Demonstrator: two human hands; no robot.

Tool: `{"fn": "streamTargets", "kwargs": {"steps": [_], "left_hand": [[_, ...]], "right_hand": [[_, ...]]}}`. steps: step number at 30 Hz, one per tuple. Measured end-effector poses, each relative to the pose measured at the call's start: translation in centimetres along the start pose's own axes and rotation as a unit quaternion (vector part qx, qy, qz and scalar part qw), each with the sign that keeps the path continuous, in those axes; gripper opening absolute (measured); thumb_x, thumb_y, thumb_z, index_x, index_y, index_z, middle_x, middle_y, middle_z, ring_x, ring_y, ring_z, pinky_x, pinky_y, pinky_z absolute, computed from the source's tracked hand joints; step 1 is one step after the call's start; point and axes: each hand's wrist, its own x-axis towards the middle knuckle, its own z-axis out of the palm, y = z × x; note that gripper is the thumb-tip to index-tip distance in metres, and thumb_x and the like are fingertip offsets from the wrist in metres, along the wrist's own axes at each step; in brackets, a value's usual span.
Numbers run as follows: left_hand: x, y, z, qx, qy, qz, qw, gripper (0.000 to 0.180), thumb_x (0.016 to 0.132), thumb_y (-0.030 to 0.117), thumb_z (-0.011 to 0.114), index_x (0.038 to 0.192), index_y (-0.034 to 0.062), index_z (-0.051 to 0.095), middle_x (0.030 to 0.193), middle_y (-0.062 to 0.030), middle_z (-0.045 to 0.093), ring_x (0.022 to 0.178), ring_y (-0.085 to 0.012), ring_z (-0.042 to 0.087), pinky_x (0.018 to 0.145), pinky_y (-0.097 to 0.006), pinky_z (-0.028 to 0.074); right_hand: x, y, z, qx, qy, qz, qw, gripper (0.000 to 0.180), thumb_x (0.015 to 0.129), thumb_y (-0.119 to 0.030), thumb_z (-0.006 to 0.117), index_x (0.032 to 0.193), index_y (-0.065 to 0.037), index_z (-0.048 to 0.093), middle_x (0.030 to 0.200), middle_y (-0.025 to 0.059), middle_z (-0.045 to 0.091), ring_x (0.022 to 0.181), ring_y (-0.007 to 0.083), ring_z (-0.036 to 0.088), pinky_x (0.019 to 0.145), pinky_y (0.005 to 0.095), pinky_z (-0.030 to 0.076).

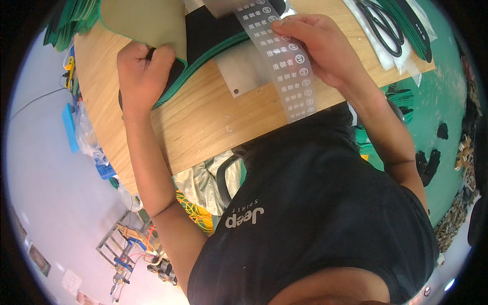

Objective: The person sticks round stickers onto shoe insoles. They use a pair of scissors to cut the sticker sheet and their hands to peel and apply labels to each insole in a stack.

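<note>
My left hand [145, 79] is closed on the edge of a green-trimmed mat [145, 23], whose beige underside faces up where it is folded back. Beneath lies a stack of black mats [201, 38] with green edging. Between thumb and fingers of my right hand [323, 48] is a long translucent label strip [287, 76] with rows of white print. Its lower end reaches the near table edge; its upper end runs over the stack. A flat, pale grey plate [241, 73] with a small dark hole lies partly under the stack.
The wooden table [198, 137] ends just in front of my body. At its right lie a bagged black cord loop [381, 28] and more green-edged black pieces [409, 30]. Another green stack [71, 23] is at the far left. Below the table is a silvery bag [203, 183].
</note>
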Motion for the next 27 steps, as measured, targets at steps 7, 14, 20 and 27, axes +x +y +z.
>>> {"fn": "streamTargets", "kwargs": {"steps": [7,14,20,27], "left_hand": [[0.1,1.6,1.8,0.01,0.004,0.055,0.998,0.032,0.076,0.014,0.068,0.104,-0.0011,0.063,0.078,-0.0112,0.064,0.07,-0.0139,0.058,0.069,-0.028,0.048],[0.3,1.2,1.6,0.125,-0.074,0.057,0.988,0.065,0.069,0.024,0.085,0.124,0.0009,0.058,0.107,-0.0161,0.067,0.097,-0.0184,0.064,0.086,-0.031,0.05],[0.2,1.0,1.5,0.164,-0.015,0.097,0.981,0.041,0.074,0.018,0.072,0.11,0.0019,0.063,0.088,-0.0162,0.066,0.076,-0.0179,0.062,0.073,-0.03,0.05],[0.1,-0.9,-0.1,-0.054,0.152,-0.043,0.986,0.021,0.076,0.009,0.059,0.092,-0.0042,0.062,0.083,-0.0033,0.064,0.072,-0.0115,0.055,0.066,-0.025,0.046]], "right_hand": [[0.1,0.2,0.0,-0.011,-0.007,0.004,1.0,0.02,0.094,-0.019,0.061,0.098,0.0,0.066,0.083,0.0033,0.069,0.069,0.0061,0.064,0.061,0.0191,0.051],[-1.0,-0.5,0.6,-0.078,-0.017,-0.039,0.996,0.019,0.092,-0.02,0.061,0.084,-0.003,0.066,0.067,0.0011,0.062,0.058,0.0075,0.057,0.048,0.0222,0.041],[-3.9,-0.5,-2.2,0.087,0.056,-0.185,0.977,0.019,0.095,-0.017,0.055,0.096,0.001,0.063,0.091,0.0064,0.067,0.079,0.0104,0.065,0.071,0.0249,0.053],[-0.4,-0.6,-0.1,0.028,0.029,-0.056,0.998,0.021,0.093,-0.019,0.059,0.087,-0.001,0.065,0.076,0.0051,0.065,0.061,0.0104,0.061,0.053,0.0249,0.048]]}}
